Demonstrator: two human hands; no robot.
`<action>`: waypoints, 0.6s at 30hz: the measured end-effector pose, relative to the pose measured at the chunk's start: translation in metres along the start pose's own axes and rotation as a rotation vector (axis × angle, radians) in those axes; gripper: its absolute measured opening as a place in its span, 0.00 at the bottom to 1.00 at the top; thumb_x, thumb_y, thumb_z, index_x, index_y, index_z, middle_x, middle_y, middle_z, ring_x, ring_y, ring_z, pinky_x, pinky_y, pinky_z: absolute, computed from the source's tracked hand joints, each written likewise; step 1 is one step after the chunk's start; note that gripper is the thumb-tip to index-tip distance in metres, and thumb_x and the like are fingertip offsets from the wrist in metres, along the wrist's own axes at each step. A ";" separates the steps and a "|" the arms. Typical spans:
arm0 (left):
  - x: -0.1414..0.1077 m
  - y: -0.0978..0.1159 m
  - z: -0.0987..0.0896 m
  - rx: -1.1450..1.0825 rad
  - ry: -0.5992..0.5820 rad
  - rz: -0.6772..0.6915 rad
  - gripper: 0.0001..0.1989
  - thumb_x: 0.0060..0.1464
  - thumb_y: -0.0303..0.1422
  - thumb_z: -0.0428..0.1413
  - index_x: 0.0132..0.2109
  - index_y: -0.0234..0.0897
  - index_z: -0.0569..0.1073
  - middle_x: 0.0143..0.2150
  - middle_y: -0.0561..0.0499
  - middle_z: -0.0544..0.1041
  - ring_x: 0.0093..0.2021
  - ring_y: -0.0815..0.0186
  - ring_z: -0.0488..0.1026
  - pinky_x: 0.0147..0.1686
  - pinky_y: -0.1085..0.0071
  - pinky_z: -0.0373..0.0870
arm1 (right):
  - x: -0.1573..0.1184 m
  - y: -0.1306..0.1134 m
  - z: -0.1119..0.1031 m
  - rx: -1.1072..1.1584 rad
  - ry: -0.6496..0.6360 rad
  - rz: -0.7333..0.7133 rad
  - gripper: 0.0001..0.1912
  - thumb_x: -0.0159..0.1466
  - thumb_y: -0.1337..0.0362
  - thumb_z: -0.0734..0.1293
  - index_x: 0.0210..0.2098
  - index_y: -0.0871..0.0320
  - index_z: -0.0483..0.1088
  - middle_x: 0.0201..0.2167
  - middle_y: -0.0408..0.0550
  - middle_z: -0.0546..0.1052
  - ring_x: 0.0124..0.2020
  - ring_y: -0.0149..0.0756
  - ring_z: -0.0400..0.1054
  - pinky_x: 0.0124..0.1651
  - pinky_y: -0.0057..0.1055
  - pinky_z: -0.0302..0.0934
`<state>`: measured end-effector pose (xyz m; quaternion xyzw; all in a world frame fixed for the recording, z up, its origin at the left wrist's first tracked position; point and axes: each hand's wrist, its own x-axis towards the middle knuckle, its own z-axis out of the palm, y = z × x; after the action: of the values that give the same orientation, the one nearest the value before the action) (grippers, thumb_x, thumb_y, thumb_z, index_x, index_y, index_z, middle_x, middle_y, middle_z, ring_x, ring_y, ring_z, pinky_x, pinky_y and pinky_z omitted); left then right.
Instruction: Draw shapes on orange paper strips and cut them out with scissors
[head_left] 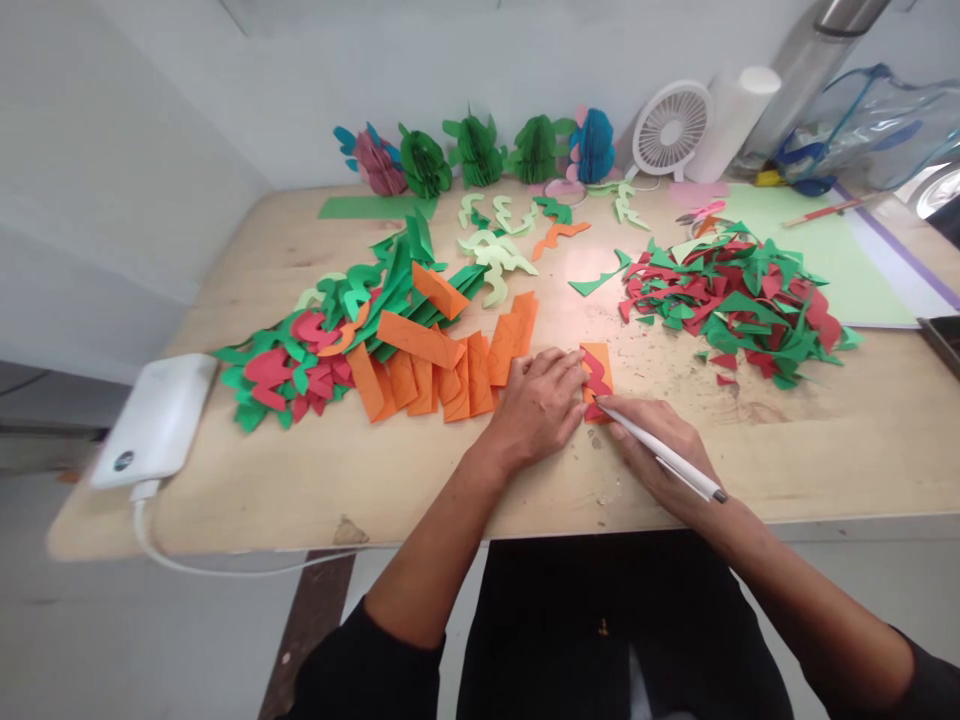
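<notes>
My right hand (660,445) is closed around a white pen (667,455), whose tip meets the lower part of a red wavy paper cutout (595,372). That cutout lies on a small orange paper rectangle (604,358) on the table. Palm down, my left hand (541,400) rests with its fingers laid out, the fingertips pressing on the left edge of the two papers. Just left of it, several orange paper pieces (450,375) lie in an overlapping row, some with drawn curved lines.
Green and red cutouts (277,370) pile up at left, near a white power bank (157,420) with a cable. Red and green scraps (742,300) heap at right. Honeycomb paper figures (476,150), a small white fan (670,130) and scissors (703,212) are at the back.
</notes>
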<state>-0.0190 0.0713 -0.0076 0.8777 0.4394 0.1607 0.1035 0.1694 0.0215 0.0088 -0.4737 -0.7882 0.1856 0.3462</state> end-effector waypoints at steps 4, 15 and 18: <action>0.000 0.000 0.000 -0.001 0.007 0.004 0.15 0.61 0.36 0.48 0.52 0.39 0.70 0.64 0.46 0.67 0.63 0.56 0.60 0.56 0.56 0.56 | 0.001 -0.001 0.000 -0.008 -0.014 -0.001 0.13 0.68 0.66 0.60 0.48 0.55 0.72 0.40 0.51 0.81 0.42 0.41 0.76 0.47 0.39 0.67; 0.000 0.000 0.000 0.008 0.014 0.005 0.14 0.61 0.34 0.49 0.52 0.40 0.70 0.64 0.46 0.68 0.62 0.56 0.61 0.56 0.55 0.56 | 0.001 -0.001 -0.001 -0.021 -0.016 0.009 0.13 0.69 0.64 0.60 0.48 0.53 0.72 0.41 0.51 0.81 0.42 0.41 0.76 0.46 0.39 0.68; 0.000 0.000 0.000 0.009 0.021 0.011 0.14 0.61 0.34 0.48 0.52 0.39 0.70 0.64 0.46 0.68 0.63 0.56 0.61 0.56 0.55 0.56 | 0.001 0.000 0.000 -0.020 -0.022 0.007 0.13 0.69 0.64 0.59 0.48 0.54 0.73 0.41 0.51 0.81 0.42 0.41 0.76 0.46 0.38 0.68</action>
<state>-0.0192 0.0711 -0.0078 0.8788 0.4365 0.1684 0.0941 0.1693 0.0222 0.0087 -0.4780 -0.7920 0.1844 0.3321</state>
